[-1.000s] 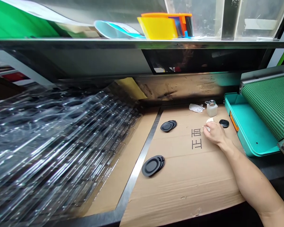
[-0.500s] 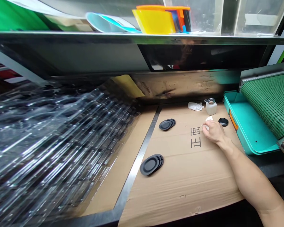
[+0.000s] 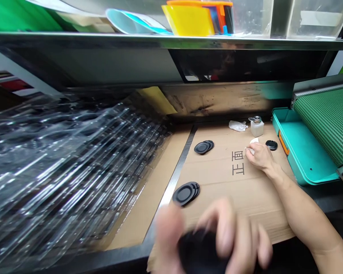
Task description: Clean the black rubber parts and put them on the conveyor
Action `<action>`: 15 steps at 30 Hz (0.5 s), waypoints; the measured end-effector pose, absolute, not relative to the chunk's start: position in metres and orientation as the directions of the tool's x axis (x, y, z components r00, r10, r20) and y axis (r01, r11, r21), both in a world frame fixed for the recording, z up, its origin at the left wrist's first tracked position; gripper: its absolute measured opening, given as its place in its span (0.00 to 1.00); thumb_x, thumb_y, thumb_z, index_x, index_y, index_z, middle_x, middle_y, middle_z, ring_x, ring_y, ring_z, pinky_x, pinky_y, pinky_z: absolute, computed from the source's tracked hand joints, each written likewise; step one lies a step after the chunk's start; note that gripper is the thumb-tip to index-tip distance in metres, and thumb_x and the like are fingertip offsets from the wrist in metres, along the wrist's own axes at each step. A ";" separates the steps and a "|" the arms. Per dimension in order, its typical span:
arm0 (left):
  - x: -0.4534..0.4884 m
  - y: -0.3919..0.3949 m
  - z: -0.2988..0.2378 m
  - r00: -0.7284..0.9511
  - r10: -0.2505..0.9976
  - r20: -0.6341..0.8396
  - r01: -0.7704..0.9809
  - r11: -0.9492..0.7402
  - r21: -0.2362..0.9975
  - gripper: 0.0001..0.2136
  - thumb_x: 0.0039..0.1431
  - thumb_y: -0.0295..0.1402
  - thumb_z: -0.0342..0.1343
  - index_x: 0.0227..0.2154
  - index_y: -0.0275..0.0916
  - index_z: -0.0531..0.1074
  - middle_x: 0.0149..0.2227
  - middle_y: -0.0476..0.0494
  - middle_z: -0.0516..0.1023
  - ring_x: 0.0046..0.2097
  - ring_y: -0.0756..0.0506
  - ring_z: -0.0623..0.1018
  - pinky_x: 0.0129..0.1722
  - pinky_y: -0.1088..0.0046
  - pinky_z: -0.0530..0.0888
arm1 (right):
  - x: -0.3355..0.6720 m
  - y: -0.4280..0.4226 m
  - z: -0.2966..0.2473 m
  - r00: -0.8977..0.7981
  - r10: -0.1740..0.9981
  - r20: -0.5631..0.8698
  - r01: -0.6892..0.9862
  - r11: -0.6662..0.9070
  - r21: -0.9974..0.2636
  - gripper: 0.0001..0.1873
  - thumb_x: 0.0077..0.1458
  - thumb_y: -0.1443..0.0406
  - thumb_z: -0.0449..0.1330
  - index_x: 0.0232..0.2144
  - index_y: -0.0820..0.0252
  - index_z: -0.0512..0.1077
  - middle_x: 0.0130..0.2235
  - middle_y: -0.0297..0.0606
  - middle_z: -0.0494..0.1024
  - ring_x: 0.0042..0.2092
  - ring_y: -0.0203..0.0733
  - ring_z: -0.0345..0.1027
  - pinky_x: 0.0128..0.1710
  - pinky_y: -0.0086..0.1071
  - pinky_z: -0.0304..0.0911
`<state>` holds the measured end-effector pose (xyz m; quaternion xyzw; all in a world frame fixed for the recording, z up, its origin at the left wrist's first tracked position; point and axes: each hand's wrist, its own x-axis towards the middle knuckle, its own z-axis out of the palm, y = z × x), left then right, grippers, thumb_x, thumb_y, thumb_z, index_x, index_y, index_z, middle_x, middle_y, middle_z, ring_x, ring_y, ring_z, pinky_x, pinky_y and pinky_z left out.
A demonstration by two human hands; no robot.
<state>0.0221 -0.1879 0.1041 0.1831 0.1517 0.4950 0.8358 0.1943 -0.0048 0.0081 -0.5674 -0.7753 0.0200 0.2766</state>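
My left hand (image 3: 217,236) is at the bottom, close to the camera and blurred. Its thumb and fingers curl around a dark round piece (image 3: 198,251), partly covered by the fingers. Further back on the cardboard, my right hand (image 3: 261,156) is closed on a small white wipe (image 3: 250,151). Just beyond that hand lies another white scrap (image 3: 254,140), with a black round cap (image 3: 271,145) to its right. Left of the printed characters, black oval discs lie fanned in two overlapping groups, a far one (image 3: 203,147) and a nearer one (image 3: 186,193).
Clear plastic trays (image 3: 82,175) are stacked on the left. A small bottle with a metal top (image 3: 257,128) and a crumpled white wipe (image 3: 238,126) stand at the back. On the right are a teal bin (image 3: 305,167) and a green conveyor belt (image 3: 328,118). A shelf edge (image 3: 148,41) crosses above.
My left hand has come into view from below, holding the dark round piece. My right hand stays at about the same spot with the wipe. The view has shifted slightly.
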 end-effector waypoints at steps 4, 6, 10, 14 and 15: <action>0.036 -0.142 0.099 0.251 0.942 -0.223 -0.831 0.328 0.450 0.28 0.68 0.53 0.35 0.29 0.40 0.74 0.22 0.46 0.67 0.22 0.49 0.67 0.39 0.64 0.76 | 0.195 -0.004 0.008 -0.197 0.883 0.427 0.862 0.363 -0.353 0.09 0.59 0.66 0.56 0.31 0.58 0.76 0.34 0.39 0.79 0.35 0.42 0.70 0.34 0.31 0.56; 0.036 -0.131 0.094 0.192 0.942 -0.274 -0.836 0.304 0.458 0.29 0.69 0.51 0.33 0.30 0.37 0.73 0.24 0.45 0.68 0.24 0.49 0.68 0.40 0.64 0.76 | 0.195 -0.003 0.007 -0.191 0.878 0.439 0.857 0.368 -0.361 0.09 0.59 0.65 0.56 0.33 0.58 0.77 0.35 0.39 0.80 0.35 0.42 0.70 0.35 0.31 0.57; 0.037 -0.129 0.088 0.155 0.943 -0.295 -0.833 0.285 0.475 0.28 0.69 0.51 0.36 0.30 0.36 0.72 0.26 0.44 0.69 0.25 0.48 0.68 0.40 0.62 0.76 | 0.195 -0.002 0.005 -0.185 0.875 0.447 0.857 0.366 -0.363 0.10 0.60 0.64 0.56 0.34 0.58 0.78 0.35 0.39 0.80 0.35 0.42 0.71 0.34 0.31 0.57; 0.040 -0.131 0.087 0.154 0.940 -0.304 -0.835 0.288 0.469 0.28 0.69 0.52 0.37 0.30 0.35 0.72 0.25 0.43 0.69 0.26 0.48 0.69 0.42 0.61 0.76 | 0.195 -0.002 0.005 -0.192 0.872 0.450 0.857 0.373 -0.357 0.10 0.59 0.65 0.56 0.33 0.58 0.77 0.35 0.39 0.81 0.34 0.42 0.70 0.33 0.32 0.56; 0.040 -0.131 0.087 0.157 0.939 -0.307 -0.834 0.292 0.468 0.28 0.69 0.52 0.37 0.30 0.35 0.72 0.25 0.43 0.70 0.25 0.48 0.69 0.42 0.61 0.76 | 0.195 -0.002 0.005 -0.195 0.870 0.453 0.856 0.376 -0.355 0.10 0.59 0.65 0.56 0.33 0.57 0.77 0.35 0.39 0.81 0.34 0.42 0.71 0.33 0.32 0.56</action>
